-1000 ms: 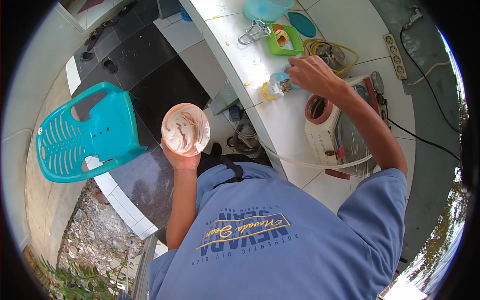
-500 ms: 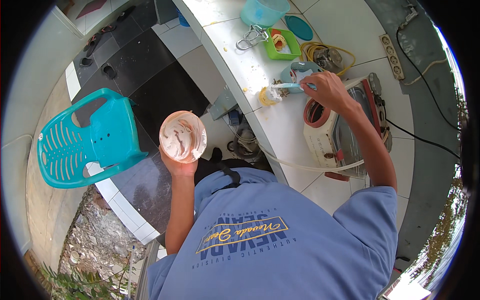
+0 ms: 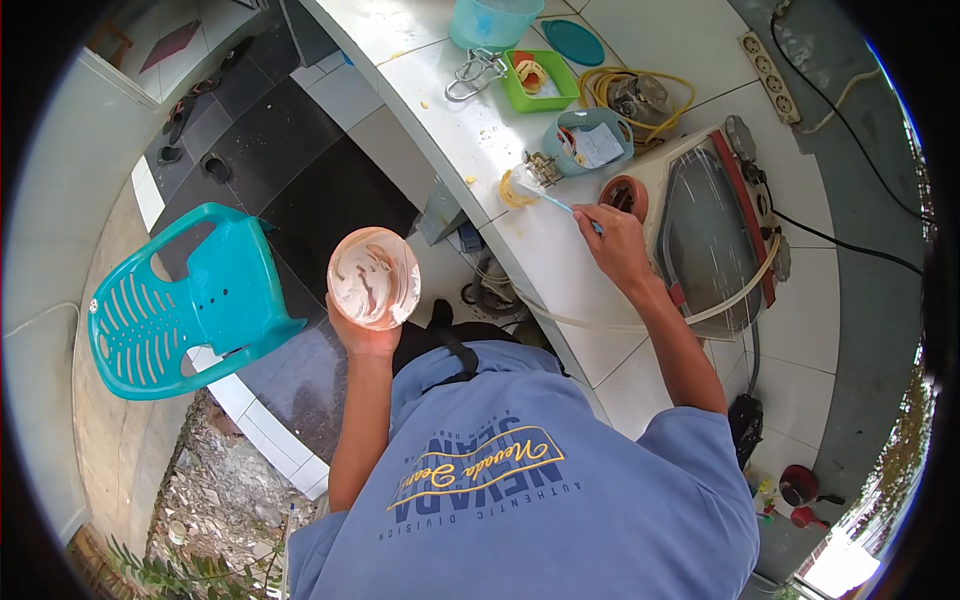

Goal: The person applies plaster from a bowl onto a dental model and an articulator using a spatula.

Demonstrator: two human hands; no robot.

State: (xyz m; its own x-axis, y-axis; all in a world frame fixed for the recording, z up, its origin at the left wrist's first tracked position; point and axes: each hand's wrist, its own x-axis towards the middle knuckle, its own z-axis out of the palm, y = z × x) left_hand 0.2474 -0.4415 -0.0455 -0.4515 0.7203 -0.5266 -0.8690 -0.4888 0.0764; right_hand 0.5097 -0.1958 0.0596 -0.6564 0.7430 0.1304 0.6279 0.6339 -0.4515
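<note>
My left hand (image 3: 362,338) is wrapped round the lower side of a peach-coloured mixing bowl (image 3: 380,239), tipped so its inside faces up. White paste (image 3: 362,285) coats the bowl's inner wall. In my right hand (image 3: 618,245) is a thin light-blue-handled spatula or brush (image 3: 558,204), pinched near its end. Its far tip touches a lump of white paste (image 3: 524,181) on a small yellowish piece (image 3: 511,192) at the counter's edge. Against that lump stands a small brass-coloured metal hinge frame (image 3: 543,168).
A blue basket (image 3: 622,160), a green tray (image 3: 560,104) with dental casts, a metal clamp (image 3: 474,76) and a teal tub (image 3: 490,38) stand farther along the counter. Right of my hand sits a glass-topped box machine (image 3: 705,230). A teal chair (image 3: 235,285) is at left.
My right hand has come nearer to me and left, away from over the basket, with the tool still in it. My left hand holds the bowl nearly unmoved. The view has shifted slightly.
</note>
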